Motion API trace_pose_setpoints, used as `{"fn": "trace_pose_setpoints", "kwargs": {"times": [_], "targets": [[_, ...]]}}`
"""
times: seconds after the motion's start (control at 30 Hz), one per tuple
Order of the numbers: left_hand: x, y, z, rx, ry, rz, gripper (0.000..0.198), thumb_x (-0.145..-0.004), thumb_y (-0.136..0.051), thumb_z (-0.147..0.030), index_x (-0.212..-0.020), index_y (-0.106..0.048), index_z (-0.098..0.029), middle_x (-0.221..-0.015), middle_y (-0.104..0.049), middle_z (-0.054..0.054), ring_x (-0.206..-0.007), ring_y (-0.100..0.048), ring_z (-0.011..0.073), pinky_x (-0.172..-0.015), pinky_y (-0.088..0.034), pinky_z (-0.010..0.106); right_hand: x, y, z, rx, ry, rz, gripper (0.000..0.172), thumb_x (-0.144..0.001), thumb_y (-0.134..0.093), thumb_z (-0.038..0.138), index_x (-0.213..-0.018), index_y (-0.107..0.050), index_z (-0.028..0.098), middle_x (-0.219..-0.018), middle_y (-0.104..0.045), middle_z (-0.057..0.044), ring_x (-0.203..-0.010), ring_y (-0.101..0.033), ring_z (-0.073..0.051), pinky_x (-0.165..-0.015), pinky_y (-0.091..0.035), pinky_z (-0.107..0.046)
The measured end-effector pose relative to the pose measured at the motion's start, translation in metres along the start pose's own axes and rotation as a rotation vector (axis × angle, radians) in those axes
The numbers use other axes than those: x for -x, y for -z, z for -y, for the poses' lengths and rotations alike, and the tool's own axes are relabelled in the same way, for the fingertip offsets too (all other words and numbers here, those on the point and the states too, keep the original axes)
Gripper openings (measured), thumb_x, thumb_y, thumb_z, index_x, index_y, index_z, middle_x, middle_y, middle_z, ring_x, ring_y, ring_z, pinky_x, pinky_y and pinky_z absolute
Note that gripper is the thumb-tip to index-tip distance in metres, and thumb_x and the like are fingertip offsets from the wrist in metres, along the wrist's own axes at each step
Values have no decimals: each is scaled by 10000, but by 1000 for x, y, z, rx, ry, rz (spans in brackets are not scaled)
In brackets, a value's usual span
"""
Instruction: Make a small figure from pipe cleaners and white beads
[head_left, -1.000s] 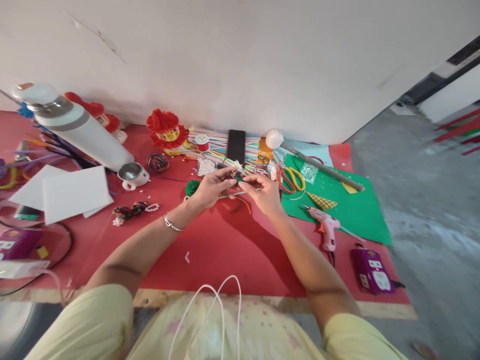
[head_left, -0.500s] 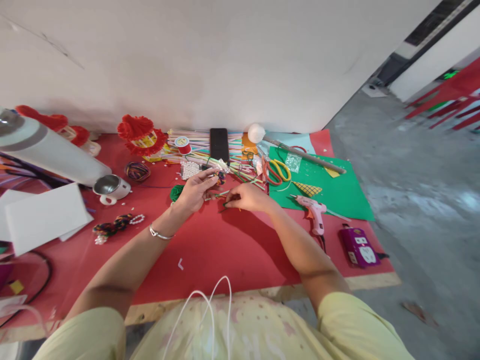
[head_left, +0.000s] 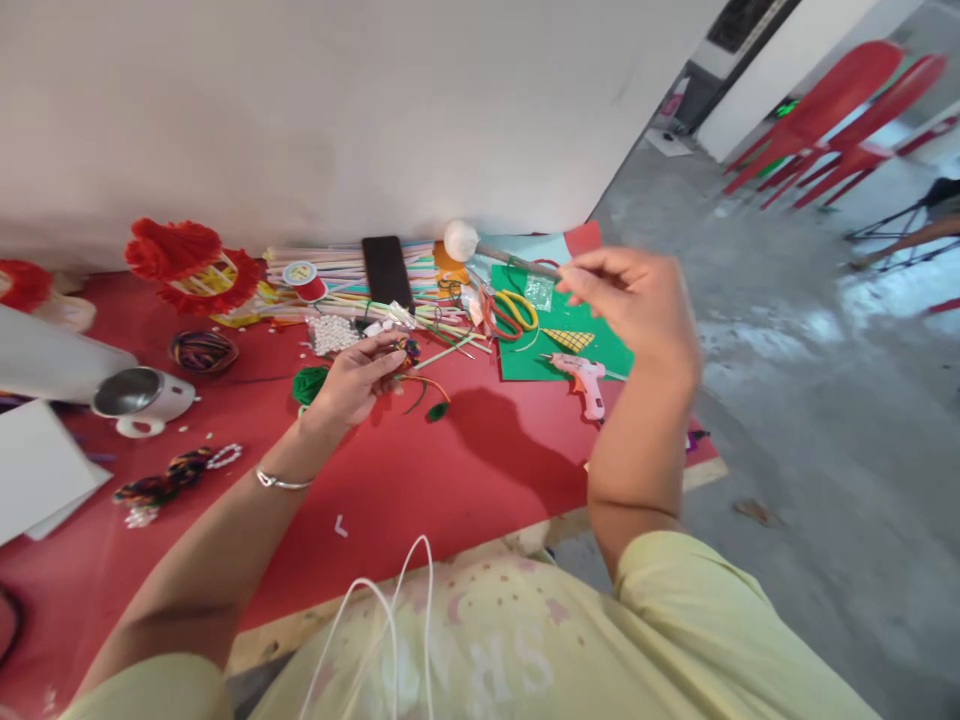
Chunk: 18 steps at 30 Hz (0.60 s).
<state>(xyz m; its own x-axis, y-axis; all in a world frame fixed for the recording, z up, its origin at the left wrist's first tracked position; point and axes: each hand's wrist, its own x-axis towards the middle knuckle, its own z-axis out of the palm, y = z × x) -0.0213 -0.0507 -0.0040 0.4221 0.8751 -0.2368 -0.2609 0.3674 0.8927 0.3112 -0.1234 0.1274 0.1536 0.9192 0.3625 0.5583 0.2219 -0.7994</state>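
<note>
Table (head_left: pixel 420 490): red-covered, backed by a pale wall (head_left: pixel 315 110); hours are counted from the yarn bundle (head_left: pixel 409 350), with 12 toward that wall.
White scrap (head_left: pixel 341 526): small and bent, at 7 o'clock.
Braided yarn piece (head_left: pixel 171 476): lying at 8 o'clock, beaded at both ends.
Green tuft (head_left: pixel 437 411): on the table at 5 o'clock, near an orange cord (head_left: pixel 429 381).
Left hand (head_left: pixel 351 385): fingers gripping the multicoloured yarn bundle, which is partly hidden by them; a silver bangle (head_left: pixel 281 482) circles the wrist.
Mug (head_left: pixel 171 400): upright at 9 o'clock, handle turned toward the person.
Green yarn ball (head_left: pixel 307 387): just beside the left hand, between 8 and 9 o'clock.
Glue gun (head_left: pixel 582 376): pink, lying at 3 o'clock, partly on a green sheet (head_left: pixel 529 366).
Right hand (head_left: pixel 646 310): raised toward 3 o'clock, well apart from the bundle; fingers bent, tips close together, and I cannot tell whether they hold anything.
Scissor handles (head_left: pixel 535 312): yellow and red, between 2 and 3 o'clock.
Thread spool (head_left: pixel 306 285): red, at 10 o'clock.
Phone (head_left: pixel 386 275): dark, between 11 and 12 o'clock, among pastel strips (head_left: pixel 337 258).
White-tipped stick (head_left: pixel 517 262): at 1 o'clock.
Red chairs (head_left: pixel 832 115): at 2 o'clock, beyond the table.
</note>
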Motion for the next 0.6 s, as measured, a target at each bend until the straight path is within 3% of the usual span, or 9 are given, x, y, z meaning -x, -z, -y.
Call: {"fn": "trace_pose_setpoints", "kwargs": {"times": [0.1, 0.2, 0.3, 0.4, 0.5, 0.6], "targets": [[1, -1, 1, 6, -8, 2, 507, -717, -899, -264, -1181, -726, -152, -899, -756, 47, -712, -744, 169, -470, -545, 191, 17, 29, -20, 70, -81, -110, 319, -873, -770, 511, -884, -781, 193, -743, -727, -18, -641, -614, -119, -539, -436, -244], [6, -6, 4, -13, 17, 91, 478, -724, -903, -268, -1156, -732, -154, -887, -760, 59, -716, -748, 179, -482, -556, 195, 15, 31, -31, -5, -58, -259, 399, -889, -724, 592, -884, -743, 194, -725, -688, -17, -598, -572, -116, -499, -378, -259], [18, -18, 10, -18, 102, 320, 463, -725, -909, -280, -1135, -734, -154, -953, -774, 98, -689, -748, 189, -480, -569, 219, -11, 10, -14, -159, 47, -382, 459, -912, -624, 709, -906, -685, 255, -718, -615, 5, -563, -509, -120, -475, -313, -284], [31, -33, 23, 25, 241, 517, 442, -714, -919, -312, -1078, -729, -148, -904, -764, 112, -711, -767, 234, -446, -551, 216, -40, -20, 25, -328, 106, -423, 555, -876, -538, 838, -943, -641, 297, -716, -548, 5, -567, -430, -136, -471, -297, -304], [39, -43, 37, 85, 347, 633, 446, -722, -912, -341, -1079, -717, -156, -990, -766, 139, -735, -770, 237, -451, -548, 221, -57, -46, 52, -384, 143, -434, 676, -842, -427, 928, -982, -604, 290, -763, -507, -13, -598, -431, -148, -475, -304, -308], [40, -45, 45, 59, 411, 705, 444, -764, -883, -343, -1124, -725, -136, -958, -763, 143, -754, -757, 211, -478, -542, 199, -65, -60, 48, -483, 139, -400, 641, -829, -497, 903, -1022, -586, 298, -764, -450, -5, -576, -412, -141, -458, -281, -304]]}}
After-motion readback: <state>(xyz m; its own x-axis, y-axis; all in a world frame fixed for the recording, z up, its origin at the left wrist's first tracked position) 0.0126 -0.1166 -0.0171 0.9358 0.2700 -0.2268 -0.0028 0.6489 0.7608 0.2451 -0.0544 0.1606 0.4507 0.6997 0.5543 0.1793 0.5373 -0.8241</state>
